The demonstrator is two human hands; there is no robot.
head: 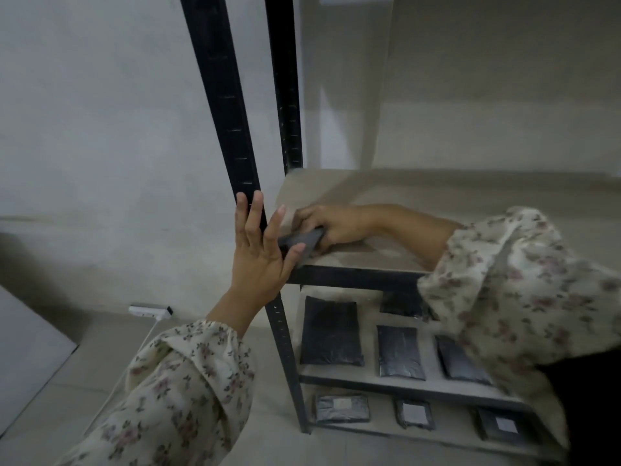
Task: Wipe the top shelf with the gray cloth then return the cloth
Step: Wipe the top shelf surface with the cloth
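Head view: right hand (332, 227) apparently clutches gray cloth (300, 242) on shelf (453, 193); left hand (258, 255) held flat.

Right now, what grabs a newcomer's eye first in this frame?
The right hand holds the gray cloth at the front left corner of the top shelf. The left hand, fingers straight, lies against the black upright post beside it. Below, dark flat packets lie in rows on the lower shelf.
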